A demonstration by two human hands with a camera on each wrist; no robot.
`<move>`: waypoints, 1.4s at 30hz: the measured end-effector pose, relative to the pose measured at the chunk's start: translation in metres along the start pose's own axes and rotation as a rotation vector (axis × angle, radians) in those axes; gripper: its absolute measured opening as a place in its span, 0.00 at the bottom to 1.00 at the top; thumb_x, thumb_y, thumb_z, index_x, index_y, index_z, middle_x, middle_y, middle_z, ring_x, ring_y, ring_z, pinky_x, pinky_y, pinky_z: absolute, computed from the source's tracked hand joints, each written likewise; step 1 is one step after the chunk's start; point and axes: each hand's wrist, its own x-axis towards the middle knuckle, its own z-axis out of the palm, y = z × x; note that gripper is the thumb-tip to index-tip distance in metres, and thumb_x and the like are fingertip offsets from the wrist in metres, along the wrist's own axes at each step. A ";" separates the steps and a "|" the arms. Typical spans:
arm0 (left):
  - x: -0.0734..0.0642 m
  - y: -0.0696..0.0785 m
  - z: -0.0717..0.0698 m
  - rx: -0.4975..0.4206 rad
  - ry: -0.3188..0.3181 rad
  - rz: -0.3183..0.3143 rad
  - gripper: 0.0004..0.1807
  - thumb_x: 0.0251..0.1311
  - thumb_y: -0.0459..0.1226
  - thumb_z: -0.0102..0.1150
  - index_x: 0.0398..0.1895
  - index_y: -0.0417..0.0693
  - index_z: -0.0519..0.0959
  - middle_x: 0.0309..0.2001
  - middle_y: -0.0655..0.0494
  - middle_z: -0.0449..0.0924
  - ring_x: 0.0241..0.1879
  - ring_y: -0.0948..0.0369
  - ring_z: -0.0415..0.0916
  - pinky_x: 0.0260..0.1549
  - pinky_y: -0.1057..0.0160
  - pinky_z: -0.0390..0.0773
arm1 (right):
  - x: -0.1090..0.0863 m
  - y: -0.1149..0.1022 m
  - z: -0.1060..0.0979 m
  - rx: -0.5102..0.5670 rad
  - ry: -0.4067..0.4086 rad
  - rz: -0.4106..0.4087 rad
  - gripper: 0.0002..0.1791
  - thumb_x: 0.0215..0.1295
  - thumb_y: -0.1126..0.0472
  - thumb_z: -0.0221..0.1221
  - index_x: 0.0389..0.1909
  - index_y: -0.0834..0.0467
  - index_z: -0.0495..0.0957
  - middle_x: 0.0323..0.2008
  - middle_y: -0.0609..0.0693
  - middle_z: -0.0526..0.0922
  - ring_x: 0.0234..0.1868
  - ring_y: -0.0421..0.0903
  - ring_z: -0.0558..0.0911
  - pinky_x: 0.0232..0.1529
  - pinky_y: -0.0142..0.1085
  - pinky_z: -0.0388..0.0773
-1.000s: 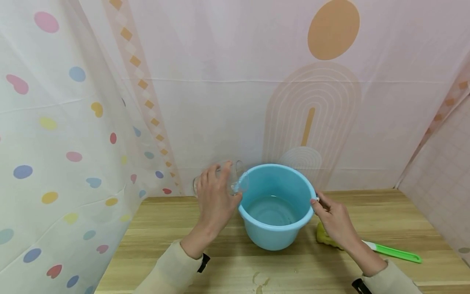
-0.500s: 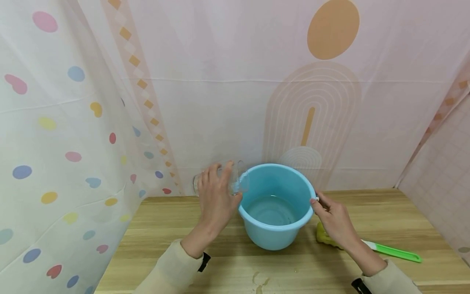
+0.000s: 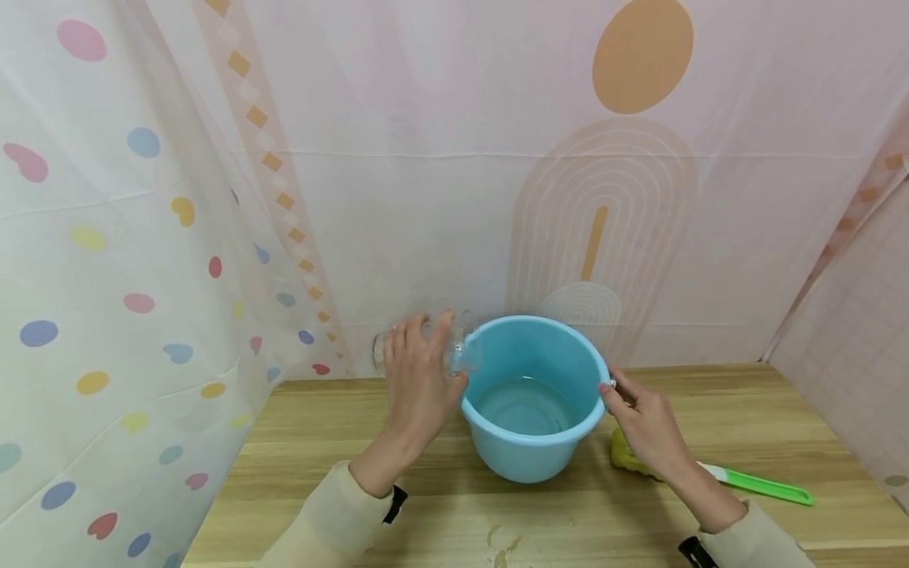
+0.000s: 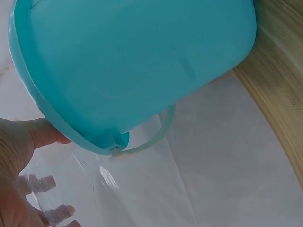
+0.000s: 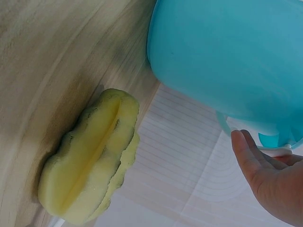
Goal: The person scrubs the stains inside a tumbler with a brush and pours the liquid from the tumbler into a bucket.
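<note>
My left hand grips a clear cup, tipped on its side with its mouth over the left rim of a light blue bucket. In the left wrist view, fingers show through the clear cup, and the thumb lies near the bucket's rim. Shallow water covers the bucket's bottom. On the other side, my right hand pinches the bucket's right rim near the white handle joint; in the right wrist view, its fingers are by the handle.
A yellow sponge brush with a green and white handle lies on the wooden table, partly under my right forearm. Small wet spots mark the table's front. Patterned curtains hang behind and at both sides.
Both hands, the cup and the bucket stay nearly in place. The water visible in the cup's mouth shifts slightly; the head view drifts a little.
</note>
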 end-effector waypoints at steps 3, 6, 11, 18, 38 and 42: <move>0.000 0.000 0.000 0.005 -0.008 0.007 0.46 0.39 0.29 0.86 0.68 0.47 0.76 0.60 0.33 0.75 0.63 0.36 0.69 0.66 0.30 0.62 | 0.000 0.000 0.000 0.004 -0.001 0.000 0.30 0.83 0.52 0.54 0.74 0.68 0.68 0.62 0.67 0.80 0.57 0.64 0.84 0.48 0.51 0.86; 0.000 0.000 0.000 0.008 -0.017 0.010 0.47 0.40 0.29 0.86 0.68 0.47 0.75 0.60 0.34 0.74 0.63 0.36 0.68 0.67 0.31 0.61 | -0.001 -0.001 0.000 0.005 -0.004 0.005 0.30 0.83 0.51 0.53 0.74 0.68 0.67 0.62 0.67 0.80 0.57 0.64 0.84 0.49 0.51 0.86; 0.000 0.000 0.000 -0.006 -0.020 0.018 0.47 0.39 0.28 0.85 0.69 0.45 0.75 0.61 0.33 0.73 0.64 0.36 0.68 0.67 0.30 0.59 | -0.001 -0.001 0.000 -0.007 -0.007 0.015 0.32 0.83 0.50 0.52 0.74 0.69 0.67 0.62 0.67 0.80 0.58 0.64 0.84 0.49 0.52 0.85; 0.001 0.000 0.000 -0.001 -0.031 0.023 0.47 0.39 0.27 0.85 0.69 0.47 0.75 0.61 0.34 0.73 0.64 0.36 0.68 0.68 0.30 0.59 | -0.001 -0.001 0.000 -0.012 -0.011 0.018 0.32 0.84 0.49 0.52 0.74 0.69 0.66 0.62 0.68 0.79 0.59 0.64 0.83 0.50 0.54 0.85; 0.004 0.001 -0.001 0.032 -0.038 0.041 0.45 0.38 0.26 0.83 0.66 0.47 0.76 0.60 0.34 0.74 0.63 0.36 0.69 0.68 0.31 0.60 | -0.001 -0.001 0.001 -0.020 -0.009 0.001 0.32 0.84 0.50 0.52 0.74 0.70 0.66 0.63 0.68 0.79 0.59 0.64 0.83 0.50 0.54 0.85; 0.004 0.001 -0.001 0.037 -0.040 0.048 0.45 0.38 0.26 0.82 0.66 0.47 0.77 0.60 0.34 0.74 0.63 0.36 0.69 0.68 0.31 0.60 | -0.001 -0.001 0.001 -0.024 -0.010 0.004 0.32 0.84 0.50 0.52 0.74 0.70 0.66 0.64 0.69 0.78 0.59 0.64 0.83 0.50 0.54 0.85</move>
